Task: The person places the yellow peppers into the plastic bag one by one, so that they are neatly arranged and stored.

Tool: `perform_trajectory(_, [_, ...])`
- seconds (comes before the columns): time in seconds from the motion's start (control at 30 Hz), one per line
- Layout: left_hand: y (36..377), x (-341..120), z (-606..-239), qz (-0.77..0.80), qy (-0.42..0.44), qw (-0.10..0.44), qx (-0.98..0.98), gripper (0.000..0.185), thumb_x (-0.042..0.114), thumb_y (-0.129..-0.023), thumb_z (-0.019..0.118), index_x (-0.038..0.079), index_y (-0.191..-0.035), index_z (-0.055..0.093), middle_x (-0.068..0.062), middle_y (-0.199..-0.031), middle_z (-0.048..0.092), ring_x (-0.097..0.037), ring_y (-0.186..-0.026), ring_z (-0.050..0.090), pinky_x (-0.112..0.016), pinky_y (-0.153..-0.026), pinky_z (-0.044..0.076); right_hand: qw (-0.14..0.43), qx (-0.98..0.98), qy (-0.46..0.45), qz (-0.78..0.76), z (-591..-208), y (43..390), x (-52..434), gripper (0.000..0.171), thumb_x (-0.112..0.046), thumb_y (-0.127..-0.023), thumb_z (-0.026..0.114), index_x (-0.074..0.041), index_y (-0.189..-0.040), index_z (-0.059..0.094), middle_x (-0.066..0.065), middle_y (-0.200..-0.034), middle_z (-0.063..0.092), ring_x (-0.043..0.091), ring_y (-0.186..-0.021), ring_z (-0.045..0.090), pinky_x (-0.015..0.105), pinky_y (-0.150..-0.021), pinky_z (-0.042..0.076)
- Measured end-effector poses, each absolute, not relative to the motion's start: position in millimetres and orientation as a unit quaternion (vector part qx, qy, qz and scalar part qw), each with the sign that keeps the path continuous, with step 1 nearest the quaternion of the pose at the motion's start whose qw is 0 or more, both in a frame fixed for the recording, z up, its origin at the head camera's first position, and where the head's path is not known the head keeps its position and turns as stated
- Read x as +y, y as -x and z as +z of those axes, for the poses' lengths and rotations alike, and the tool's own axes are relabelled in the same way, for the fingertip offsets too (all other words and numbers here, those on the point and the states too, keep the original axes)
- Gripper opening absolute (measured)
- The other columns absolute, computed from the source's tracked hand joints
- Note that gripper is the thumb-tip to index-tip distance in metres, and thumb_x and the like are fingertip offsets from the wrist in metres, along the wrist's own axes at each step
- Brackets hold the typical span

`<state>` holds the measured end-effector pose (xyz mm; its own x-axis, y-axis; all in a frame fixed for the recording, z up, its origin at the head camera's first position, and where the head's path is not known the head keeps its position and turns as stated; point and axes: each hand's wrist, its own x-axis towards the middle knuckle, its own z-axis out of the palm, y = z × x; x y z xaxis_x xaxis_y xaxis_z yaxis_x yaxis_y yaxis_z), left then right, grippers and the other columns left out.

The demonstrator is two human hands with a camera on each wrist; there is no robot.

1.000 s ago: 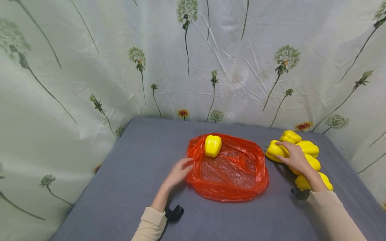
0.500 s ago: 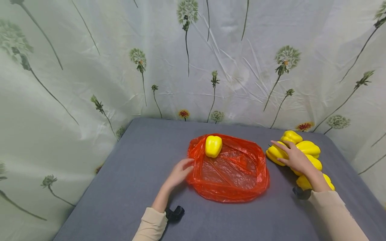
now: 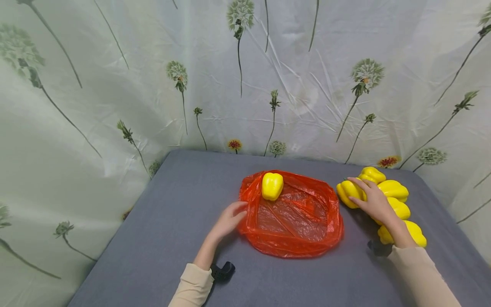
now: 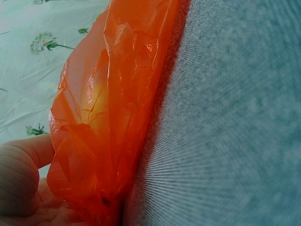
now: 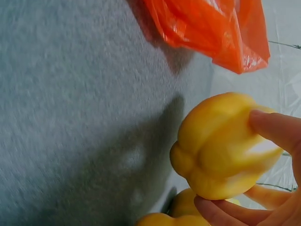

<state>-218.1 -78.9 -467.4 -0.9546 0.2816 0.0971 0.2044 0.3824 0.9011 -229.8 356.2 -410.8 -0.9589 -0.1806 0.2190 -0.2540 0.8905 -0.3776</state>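
The left hand (image 3: 228, 219) lies at the left rim of the red bag (image 3: 303, 230), which is spread flat on the grey worktop (image 3: 161, 230). In the left wrist view the thumb and palm touch the crumpled edge of the bag, but whether the fingers pinch the plastic cannot be told. One pepper (image 3: 272, 186) sits inside the bag near its far edge.

The right hand (image 3: 374, 201) is on the leftmost pepper of the pile (image 3: 350, 192), at the right side of the worktop, just beside the bag but apart from it. Its grip is curled round this pepper: the right wrist view shows a finger over the top and the thumb under the bottom. There the pepper appears raised off the worktop, with its shadow on the cloth below. The other peppers (image 3: 395, 189) lie close together behind and under the hand, touching one another.

A flowered curtain (image 3: 115, 76) hangs behind the worktop.
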Motion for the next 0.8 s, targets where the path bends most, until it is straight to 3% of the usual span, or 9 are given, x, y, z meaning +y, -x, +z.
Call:
perform_trajectory(0.47, [219.2,-79.0,-468.6,0.540,-0.141,0.045,0.829,0.035,0.015,-0.093,0.053,0.003,-0.126,0.055,-0.019,-0.131,0.055,-0.036,-0.126,0.048,-0.055,-0.106,0.037,0.169,-0.953,-0.095,0.234,-416.9,225.2,346.5,0.060,-0.020,-0.085,0.067,-0.008,-0.138,0.042,0.031,-0.129,0.046,0.049,-0.114,0.041,0.068,-0.090,0.035])
perform_trajectory(0.77, [219.5,-78.8,-471.1,0.537,-0.140,0.041,0.831,0.035,0.014,-0.093,0.053,0.002,-0.126,0.055,-0.019,-0.130,0.056,-0.036,-0.126,0.048,-0.054,-0.106,0.036,0.242,-0.930,-0.081,0.264,-420.6,218.8,338.1,0.059,-0.015,-0.082,0.070,-0.006,-0.135,0.046,0.029,-0.127,0.050,0.042,-0.103,0.050,0.056,-0.073,0.052])
perform_trajectory(0.8, [219.7,-78.7,-471.2,0.535,-0.143,0.039,0.832,0.035,0.014,-0.093,0.053,0.002,-0.126,0.055,-0.019,-0.130,0.056,-0.037,-0.125,0.048,-0.055,-0.106,0.036,0.245,-0.927,-0.077,0.272,-420.2,218.2,337.4,0.059,-0.015,-0.082,0.070,-0.007,-0.135,0.046,0.029,-0.127,0.050,0.041,-0.102,0.051,0.048,-0.072,0.055])
